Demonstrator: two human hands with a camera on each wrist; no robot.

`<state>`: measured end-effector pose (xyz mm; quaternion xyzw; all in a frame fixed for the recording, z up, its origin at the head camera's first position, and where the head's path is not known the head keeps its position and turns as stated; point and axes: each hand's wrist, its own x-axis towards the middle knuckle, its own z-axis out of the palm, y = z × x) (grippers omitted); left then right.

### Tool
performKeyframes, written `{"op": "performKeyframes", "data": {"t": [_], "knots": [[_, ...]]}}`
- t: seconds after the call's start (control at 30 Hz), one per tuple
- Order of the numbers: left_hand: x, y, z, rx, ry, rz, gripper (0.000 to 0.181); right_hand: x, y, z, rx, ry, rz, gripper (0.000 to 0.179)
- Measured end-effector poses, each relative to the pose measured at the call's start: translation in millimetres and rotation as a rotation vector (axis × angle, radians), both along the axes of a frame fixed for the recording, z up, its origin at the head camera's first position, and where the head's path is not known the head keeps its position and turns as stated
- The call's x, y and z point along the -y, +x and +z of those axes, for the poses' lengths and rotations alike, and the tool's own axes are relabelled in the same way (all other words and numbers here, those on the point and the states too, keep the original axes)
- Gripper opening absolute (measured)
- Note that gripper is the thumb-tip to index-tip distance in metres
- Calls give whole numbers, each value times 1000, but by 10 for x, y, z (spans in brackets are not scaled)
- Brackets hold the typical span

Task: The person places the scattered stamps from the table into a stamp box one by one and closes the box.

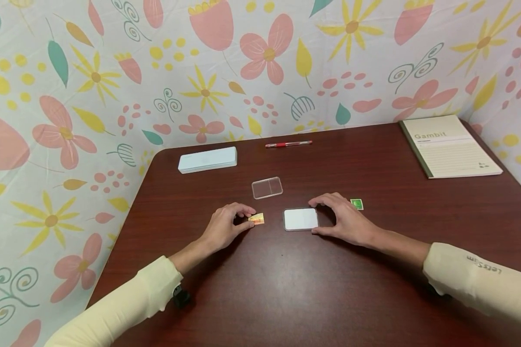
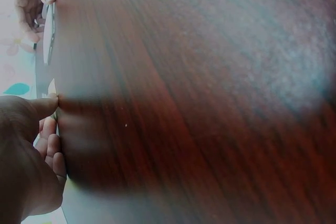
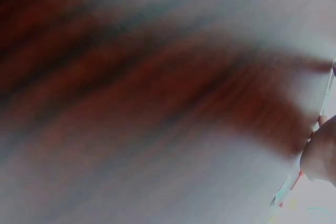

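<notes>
A small yellow-and-red stamp [image 1: 257, 219] lies at the fingertips of my left hand [image 1: 221, 225], pinched at its left end between thumb and fingers. The left wrist view shows the stamp [image 2: 52, 86] edge-on beyond the thumb. To its right, my right hand [image 1: 347, 221] holds the right end of a shallow clear case [image 1: 301, 219] with a white insert, thumb on the near edge and fingers on the far edge. Behind them lies a clear rectangular lid [image 1: 267, 188]. A green stamp [image 1: 357, 204] with a pale border rests just beyond my right hand.
A pale blue pencil case [image 1: 207, 159] lies at the back left of the dark wooden table [image 1: 269, 299]. Near the back edge is a red pen [image 1: 288, 144]. A notebook [image 1: 451, 147] lies at the back right, and a flowered cloth [image 1: 147, 72] hangs behind.
</notes>
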<state>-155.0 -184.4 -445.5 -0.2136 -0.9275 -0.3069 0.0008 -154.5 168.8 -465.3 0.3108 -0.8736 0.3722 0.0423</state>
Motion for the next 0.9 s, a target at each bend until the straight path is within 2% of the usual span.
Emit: {"op": "performKeyframes", "data": {"t": [0.67,0.9], "knots": [[20,-8,-40,-68,-41,-57,13,2,-2,-6,-21,-5,3,60],[24,-8,-19,-69,-31,-63,14,7,-3,-10,-25,-7,4,59]]}}
